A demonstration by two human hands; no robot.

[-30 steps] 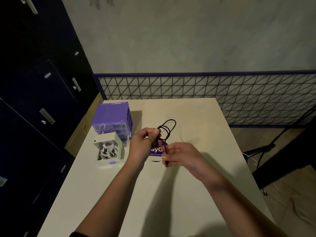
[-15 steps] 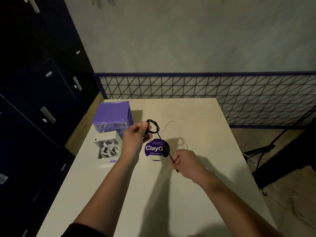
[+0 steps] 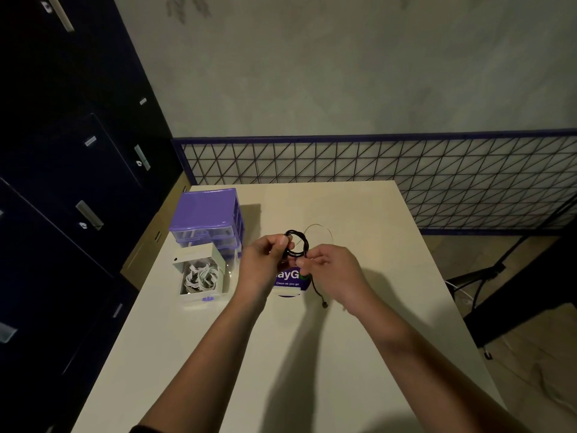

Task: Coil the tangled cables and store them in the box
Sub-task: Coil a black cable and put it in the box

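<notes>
A black cable (image 3: 296, 242) forms small loops above the table's middle. My left hand (image 3: 265, 264) pinches the coil at its left side. My right hand (image 3: 331, 270) pinches the cable at the coil's lower right, and the loose end with its plug (image 3: 324, 304) hangs down below that hand. An open white box (image 3: 199, 276) at the left holds coiled white cables (image 3: 199, 278). A thin pale cable (image 3: 318, 228) lies looped on the table behind my hands.
A purple drawer unit (image 3: 207, 217) stands behind the white box. A round purple container (image 3: 288, 282) with white lettering sits under my hands. The cream table (image 3: 374, 307) ends at a wire-grid panel (image 3: 374, 164); dark lockers (image 3: 62, 182) stand left.
My right hand moved up from the table's middle to the coil, adding a loop. The left hand stayed near the coil, and the free tail is shorter.
</notes>
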